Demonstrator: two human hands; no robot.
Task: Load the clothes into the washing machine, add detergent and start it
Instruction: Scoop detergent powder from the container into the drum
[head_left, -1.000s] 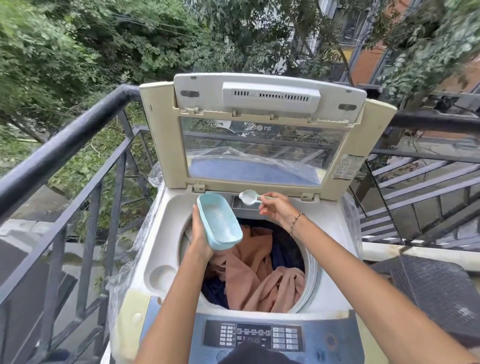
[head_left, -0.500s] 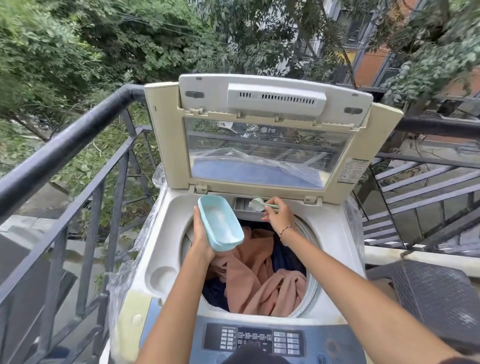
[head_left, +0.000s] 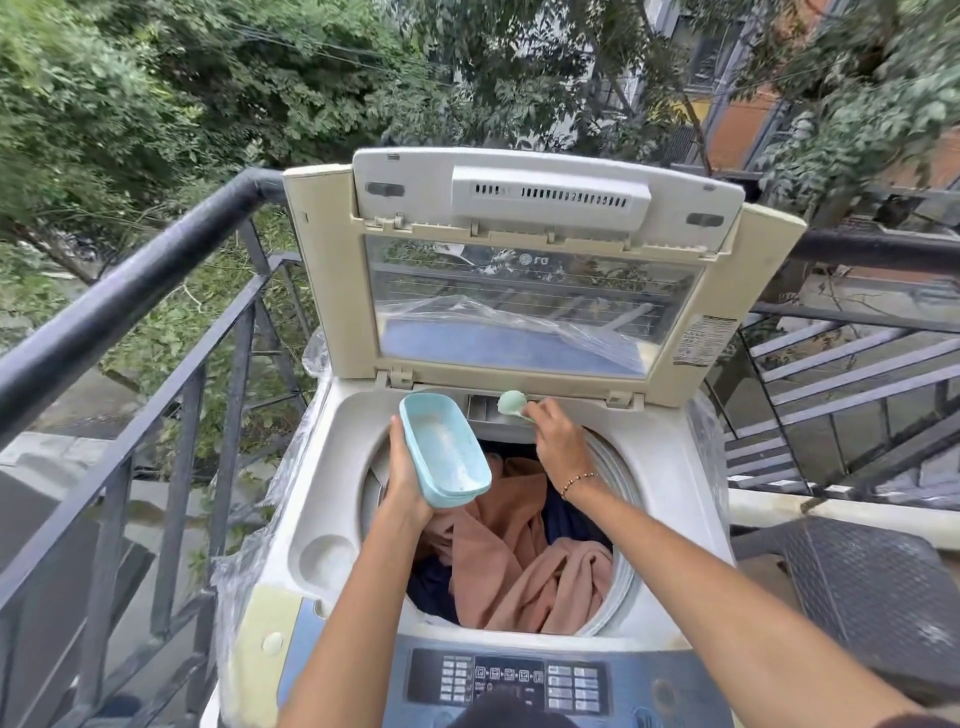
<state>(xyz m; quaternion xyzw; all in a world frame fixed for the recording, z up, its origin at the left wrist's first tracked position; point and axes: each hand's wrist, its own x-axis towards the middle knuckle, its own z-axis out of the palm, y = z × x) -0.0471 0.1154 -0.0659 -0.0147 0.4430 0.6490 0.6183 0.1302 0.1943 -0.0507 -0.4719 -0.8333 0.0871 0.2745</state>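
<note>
with the left hand (head_left: 410, 470) gripping the tilted tub (head_left: 447, 449) and the right hand (head_left: 558, 441) pinching the scoop (head_left: 511, 402) over the drawer (head_left: 482, 408) at the drum's 12 o'clock, powder could spill onto the clothes (head_left: 519, 561).

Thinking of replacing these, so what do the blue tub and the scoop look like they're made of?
The blue tub looks like matte moulded plastic: uniform pale blue, thin rounded rim. The scoop seems similar plastic, pale mint, smooth; it is small and its handle is hidden in the right hand.
</note>
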